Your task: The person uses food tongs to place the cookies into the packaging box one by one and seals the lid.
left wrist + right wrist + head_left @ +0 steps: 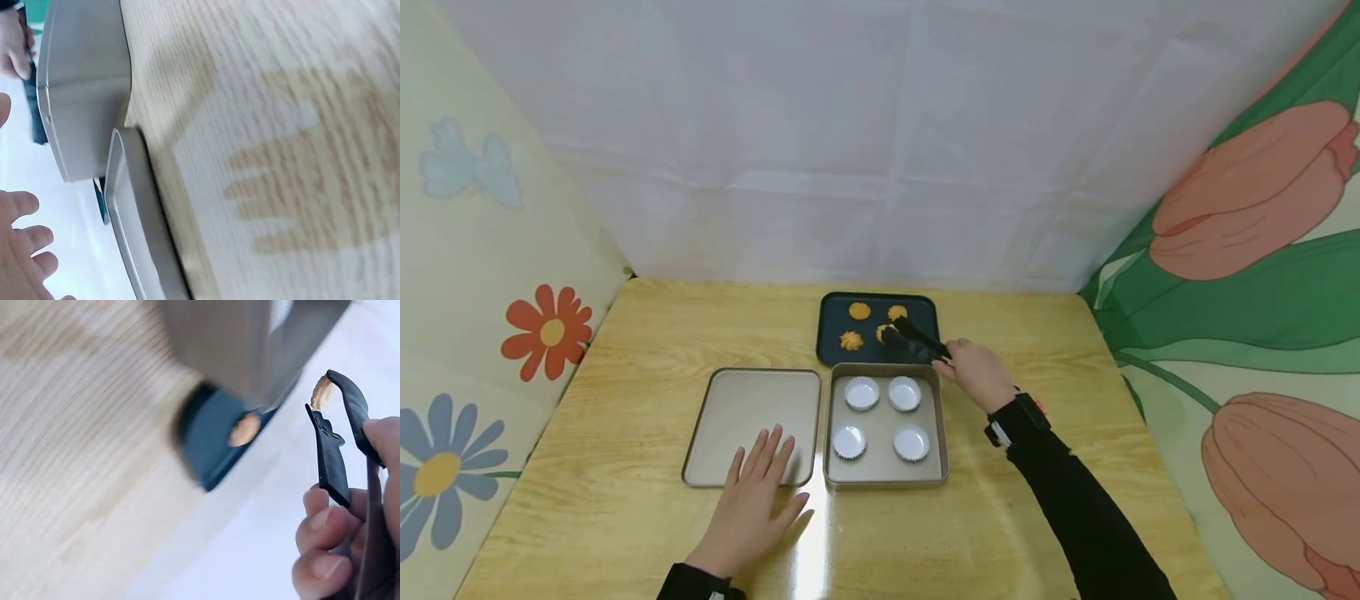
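A person's right hand squeezes black tongs over a dark baking tray at the 12 o'clock end of a wooden table, the tips closing on the near-right one of four small golden cookies; the right-wrist view shows that cookie caught between the two arms, fingers curled round the handles. The left hand lies flat, fingers straight and spread, its fingertips on the near edge of a shallow beige tray at about 7 o'clock. Just right of that tray, touching the dark one's near side, a deeper beige pan holds four white paper cups, all seemingly unfilled. By the look of it, the pick-up is in hand and no cookie has yet been moved; the next move would call for a steady squeeze, a clean lift over the pan's wall and a gentle release into a cup, since a crumbly cookie could slip or break. A white cloth hangs behind the table, with flower-printed sheets at 3 and 9 o'clock.
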`<state>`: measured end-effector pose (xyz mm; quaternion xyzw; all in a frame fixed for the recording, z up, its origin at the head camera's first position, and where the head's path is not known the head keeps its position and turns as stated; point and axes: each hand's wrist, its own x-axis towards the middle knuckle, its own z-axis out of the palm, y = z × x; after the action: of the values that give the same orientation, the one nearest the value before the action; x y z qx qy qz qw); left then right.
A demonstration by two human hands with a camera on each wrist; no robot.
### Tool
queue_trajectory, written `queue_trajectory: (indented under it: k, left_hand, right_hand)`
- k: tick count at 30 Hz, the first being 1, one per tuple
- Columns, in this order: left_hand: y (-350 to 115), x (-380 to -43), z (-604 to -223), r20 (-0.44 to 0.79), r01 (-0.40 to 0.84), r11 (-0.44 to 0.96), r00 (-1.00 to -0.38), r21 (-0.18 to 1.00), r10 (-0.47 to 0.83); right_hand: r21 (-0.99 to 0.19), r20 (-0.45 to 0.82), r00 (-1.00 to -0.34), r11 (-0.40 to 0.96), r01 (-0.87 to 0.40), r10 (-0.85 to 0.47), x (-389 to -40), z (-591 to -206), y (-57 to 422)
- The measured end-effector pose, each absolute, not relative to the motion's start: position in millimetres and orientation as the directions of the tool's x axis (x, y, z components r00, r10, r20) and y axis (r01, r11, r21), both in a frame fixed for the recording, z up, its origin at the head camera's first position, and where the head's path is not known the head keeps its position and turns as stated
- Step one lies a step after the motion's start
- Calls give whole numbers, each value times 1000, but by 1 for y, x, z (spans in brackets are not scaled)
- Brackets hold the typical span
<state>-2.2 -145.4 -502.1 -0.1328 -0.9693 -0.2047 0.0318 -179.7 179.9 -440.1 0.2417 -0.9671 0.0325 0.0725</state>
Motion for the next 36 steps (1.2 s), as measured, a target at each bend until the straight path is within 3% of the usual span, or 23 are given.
queue_trajectory:
  k: [4,8,15,21,27,36]
  left_hand:
    - [-152,-7,-502,110,246,888,-969,389,220]
    - [-157,-10,-499,128,240,895,-970,377,206]
    - [-156,-11,-494,131,234,895,-971,380,198]
    - [-154,-10,-494,114,226,899,-974,374,197]
    - [-152,-9,-496,257,289,865,-947,411,194]
    - [-143,-3,-492,432,395,828,-877,398,211]
  right_hand:
    - [19,207,-827,848,-530,-522,-160,-429,172]
    - [79,174,-791,809,-583,-587,-143,-429,163]
    - [171,72,-785,783,-599,-616,-135,-443,154]
    - [149,66,-777,777,-612,-625,-133,-449,155]
    - [25,152,-798,809,-587,-583,-140,-440,155]
    - [31,182,-830,847,-530,-527,-171,-434,142]
